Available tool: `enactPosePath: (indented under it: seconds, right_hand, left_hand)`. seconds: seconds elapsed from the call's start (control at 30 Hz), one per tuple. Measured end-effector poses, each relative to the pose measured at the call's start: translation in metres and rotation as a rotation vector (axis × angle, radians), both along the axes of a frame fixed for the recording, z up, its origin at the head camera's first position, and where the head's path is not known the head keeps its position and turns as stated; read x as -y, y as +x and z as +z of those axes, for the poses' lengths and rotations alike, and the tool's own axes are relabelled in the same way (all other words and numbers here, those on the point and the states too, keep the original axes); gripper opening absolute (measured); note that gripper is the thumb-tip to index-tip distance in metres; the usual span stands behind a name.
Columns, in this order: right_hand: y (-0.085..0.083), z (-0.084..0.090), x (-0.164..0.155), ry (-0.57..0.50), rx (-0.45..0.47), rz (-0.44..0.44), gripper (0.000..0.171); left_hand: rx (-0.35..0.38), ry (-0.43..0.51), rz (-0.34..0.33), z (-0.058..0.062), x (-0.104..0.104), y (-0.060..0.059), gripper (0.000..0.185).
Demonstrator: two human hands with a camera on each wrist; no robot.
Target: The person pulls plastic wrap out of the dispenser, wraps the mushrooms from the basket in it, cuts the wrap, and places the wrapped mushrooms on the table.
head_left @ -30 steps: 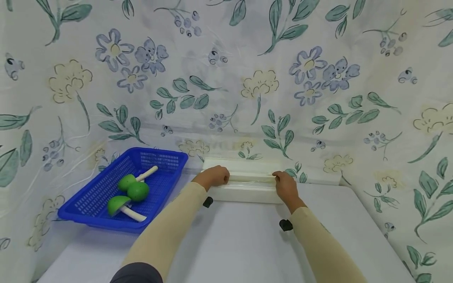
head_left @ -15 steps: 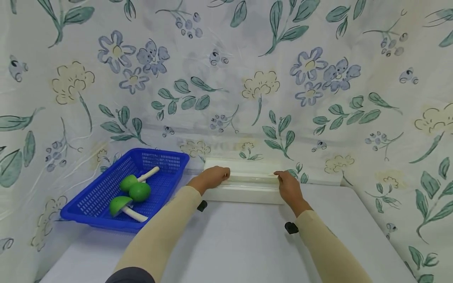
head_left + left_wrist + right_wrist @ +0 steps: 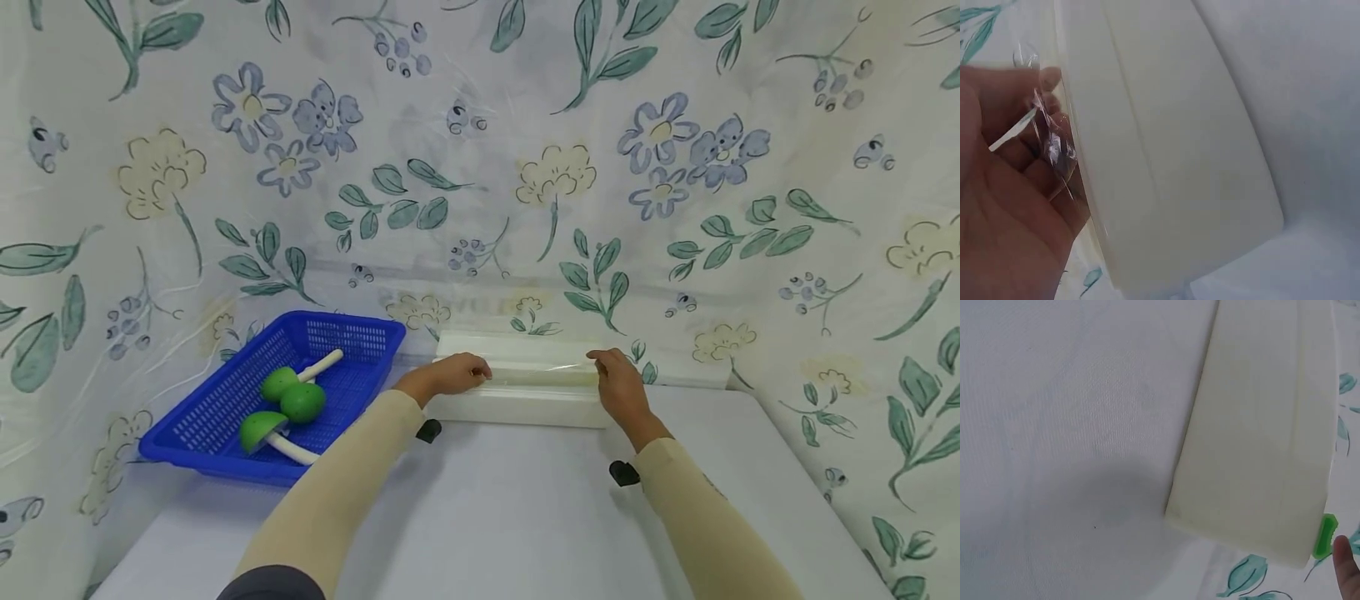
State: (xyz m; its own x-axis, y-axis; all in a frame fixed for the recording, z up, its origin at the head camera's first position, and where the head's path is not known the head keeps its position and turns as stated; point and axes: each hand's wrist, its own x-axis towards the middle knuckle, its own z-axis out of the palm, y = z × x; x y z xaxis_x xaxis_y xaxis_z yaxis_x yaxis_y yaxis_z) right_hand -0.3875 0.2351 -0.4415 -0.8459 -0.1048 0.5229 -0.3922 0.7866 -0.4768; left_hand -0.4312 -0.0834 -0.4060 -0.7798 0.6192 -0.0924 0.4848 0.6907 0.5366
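A white cling film dispenser box (image 3: 517, 410) lies lengthwise at the back of the table, its lid (image 3: 495, 343) raised against the wall. Clear cling film (image 3: 551, 369) stretches over its opening between the two hands. At the left end my left hand (image 3: 447, 375) has curled fingers on the film's edge; the left wrist view shows crumpled film (image 3: 1057, 147) at those fingers. My right hand (image 3: 624, 392) holds the film's other corner at the right end. In the right wrist view only a fingertip (image 3: 1345, 565) shows, beside a small green piece (image 3: 1325, 537) at the box's end.
A blue perforated basket (image 3: 180, 417) stands on the left of the white table (image 3: 517, 508). Inside are several green-capped mushroom-like items (image 3: 303, 403) with white stems. Behind the table hangs a floral-patterned plastic sheet (image 3: 480, 208).
Both hands have stayed at the box's ends. The right hand has shifted slightly right and up, and the film's edge has risen on that side. The box and basket have not visibly moved.
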Motion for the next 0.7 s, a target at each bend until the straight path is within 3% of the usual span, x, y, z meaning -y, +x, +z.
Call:
enactPosePath:
  seconds: [0.13,0.37,0.6,0.7]
  right_hand:
    - [0.0,0.001,-0.002,-0.004,0.03,0.002,0.025]
    - [-0.003,0.004,-0.003,0.009,0.039,0.007,0.025]
    - [-0.008,0.008,-0.002,0.025,0.069,-0.003,0.025]
    - [-0.009,0.01,-0.002,0.02,0.094,-0.001,0.025]
  left_hand:
    - [-0.017,0.007,0.016,-0.002,0.005,-0.002,0.018]
    - [-0.17,0.041,0.093,-0.004,0.014,-0.009,0.015]
    - [-0.024,0.169,0.108,-0.008,0.014,-0.008,0.014]
    - [-0.022,0.194,0.107,-0.01,0.012,-0.005,0.012]
